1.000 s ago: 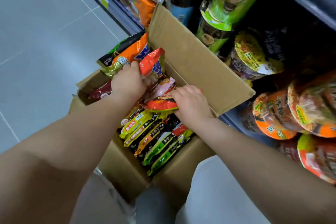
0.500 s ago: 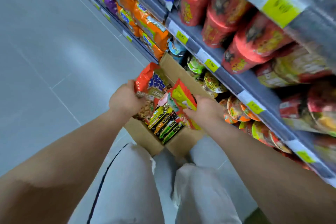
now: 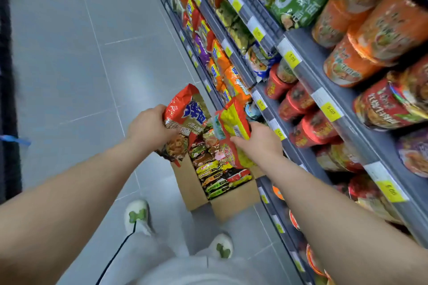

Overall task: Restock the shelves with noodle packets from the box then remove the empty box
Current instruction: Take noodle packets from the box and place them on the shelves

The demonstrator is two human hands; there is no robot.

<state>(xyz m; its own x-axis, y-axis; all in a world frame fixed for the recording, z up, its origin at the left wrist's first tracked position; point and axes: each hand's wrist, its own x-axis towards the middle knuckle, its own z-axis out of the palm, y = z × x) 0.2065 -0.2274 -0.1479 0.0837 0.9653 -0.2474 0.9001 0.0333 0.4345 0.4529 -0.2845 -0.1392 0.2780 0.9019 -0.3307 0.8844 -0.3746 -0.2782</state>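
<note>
My left hand (image 3: 148,127) grips a red-and-brown noodle packet (image 3: 185,120), fingers closed round its side, held up over the box (image 3: 234,203). My right hand (image 3: 259,143) pinches a red-and-yellow noodle packet (image 3: 234,122), also above the box. The cardboard box sits on the grey floor (image 3: 69,53) against the shelves (image 3: 324,90), many packets (image 3: 220,169) packed inside it. Cup noodles (image 3: 298,104) line the shelves just right.

A red and gold noodle packet (image 3: 185,120) is gripped by the left hand (image 3: 148,127) above the cardboard box (image 3: 208,190). A red and yellow packet (image 3: 234,132) is gripped by the right hand (image 3: 259,143) above the box. More packets are stacked inside the box, beside the shelves (image 3: 308,69).
</note>
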